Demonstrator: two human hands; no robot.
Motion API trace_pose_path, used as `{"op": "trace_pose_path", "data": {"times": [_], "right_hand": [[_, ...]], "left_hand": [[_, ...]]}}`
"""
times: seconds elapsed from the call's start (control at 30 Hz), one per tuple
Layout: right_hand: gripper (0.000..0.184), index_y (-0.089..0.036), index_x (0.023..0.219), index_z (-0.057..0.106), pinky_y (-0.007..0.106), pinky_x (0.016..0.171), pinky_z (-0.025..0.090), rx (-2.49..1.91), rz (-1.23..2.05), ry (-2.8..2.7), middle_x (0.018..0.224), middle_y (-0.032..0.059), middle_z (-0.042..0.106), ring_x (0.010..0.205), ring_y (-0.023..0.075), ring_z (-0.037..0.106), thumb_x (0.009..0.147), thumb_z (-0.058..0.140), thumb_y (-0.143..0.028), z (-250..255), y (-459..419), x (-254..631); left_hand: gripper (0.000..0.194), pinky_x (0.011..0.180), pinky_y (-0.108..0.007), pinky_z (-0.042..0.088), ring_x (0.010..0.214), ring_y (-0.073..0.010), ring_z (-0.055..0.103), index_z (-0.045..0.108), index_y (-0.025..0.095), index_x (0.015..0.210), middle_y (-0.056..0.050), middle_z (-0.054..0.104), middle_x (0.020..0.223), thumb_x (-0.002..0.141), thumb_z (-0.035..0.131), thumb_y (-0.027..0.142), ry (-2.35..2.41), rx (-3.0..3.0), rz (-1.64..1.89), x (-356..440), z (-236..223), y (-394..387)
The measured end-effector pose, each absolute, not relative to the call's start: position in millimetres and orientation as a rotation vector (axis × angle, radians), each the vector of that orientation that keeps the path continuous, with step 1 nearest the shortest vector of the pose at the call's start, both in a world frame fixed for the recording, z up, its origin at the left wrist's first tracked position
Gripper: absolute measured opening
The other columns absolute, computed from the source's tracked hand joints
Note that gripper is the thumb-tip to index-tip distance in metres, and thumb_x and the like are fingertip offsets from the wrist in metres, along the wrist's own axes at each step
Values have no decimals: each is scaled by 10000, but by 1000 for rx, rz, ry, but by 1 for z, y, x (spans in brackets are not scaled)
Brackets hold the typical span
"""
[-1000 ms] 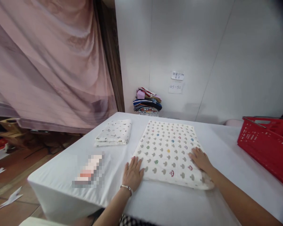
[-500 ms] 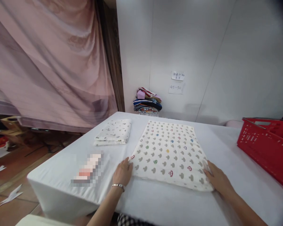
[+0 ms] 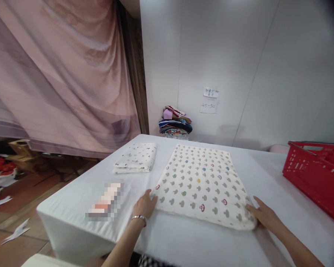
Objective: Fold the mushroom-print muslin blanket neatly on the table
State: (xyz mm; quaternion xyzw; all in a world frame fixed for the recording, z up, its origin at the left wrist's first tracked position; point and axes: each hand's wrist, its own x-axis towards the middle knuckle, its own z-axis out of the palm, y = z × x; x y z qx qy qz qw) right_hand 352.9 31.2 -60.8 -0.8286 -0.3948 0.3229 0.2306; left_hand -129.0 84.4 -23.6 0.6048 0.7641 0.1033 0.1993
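Note:
A cream cloth [image 3: 203, 181] printed with grey and coloured mushrooms lies folded flat on the white-covered table. At its near left corner, my left hand [image 3: 144, 205], with a metal bracelet on the wrist, pinches the edge between thumb and fingers; the fingertips are partly hidden. My right hand [image 3: 264, 216] grips the near right corner, thumb on top, index finger stretched out and the other fingers tucked underneath. That corner bulges slightly. Left of this cloth lies a smaller folded white cloth [image 3: 136, 157] with a small scattered print.
A pixelated flat item [image 3: 105, 200] lies left of my left hand. A red plastic basket [image 3: 311, 174] stands on the right of the table [image 3: 183, 237]. Behind the table's far edge rises a stack of folded fabrics [image 3: 175, 122]. Pink curtain [image 3: 72, 74] hangs at left.
My right hand has drawn the cloth's near right corner slightly outward to the right, and its index finger has lifted off. My left hand stays at the left corner. The view has shifted slightly.

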Motion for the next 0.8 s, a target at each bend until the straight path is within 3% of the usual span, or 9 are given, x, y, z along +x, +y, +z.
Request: {"op": "trace_pose_path", "data": {"times": [0.1,0.2,0.33,0.53,0.67,0.8], "right_hand": [[817,-164,1440,209,319,514,515,-2316,887,-1130,980,123,654,690,239,651,760,452,-545,-62,37,355],[803,-105,1429,236,369,699,526,-2370,737,-1271,1056,155,635,911,296,631,767,451,-505,-65,46,358],[744,-89,1396,317,399,896,438,-2408,504,-1440,1148,165,606,1083,323,556,757,494,-426,-65,58,354],[601,-148,1276,470,337,854,442,-2328,588,-1391,1125,105,628,1044,282,577,696,563,-274,-52,62,341],[743,-98,1380,330,294,828,453,-2270,706,-1205,1119,112,626,1007,244,596,685,571,-212,-46,61,338],[774,-133,1436,216,272,719,489,-2190,811,-998,1085,108,640,912,207,632,760,542,-319,-45,60,339]], "left_hand": [[513,877,-375,419,1063,-263,581,426,171,1291,-132,633,1134,839,382,409,2130,1711,305,-130,-27,85],[514,873,-376,421,1065,-262,581,420,171,1297,-132,632,1138,838,386,401,2125,1720,298,-130,-28,85],[509,867,-379,427,1056,-264,586,430,179,1291,-127,635,1137,840,382,410,2132,1739,291,-130,-27,85],[507,835,-378,448,1000,-263,616,449,188,1280,-127,664,1073,850,346,437,2126,1779,274,-133,-29,87],[522,847,-374,445,1019,-256,609,419,196,1299,-113,656,1086,863,299,457,2103,1799,202,-135,-29,90],[548,871,-378,437,1037,-254,601,401,196,1313,-116,645,1111,869,262,485,2093,1804,142,-136,-29,93]]}}
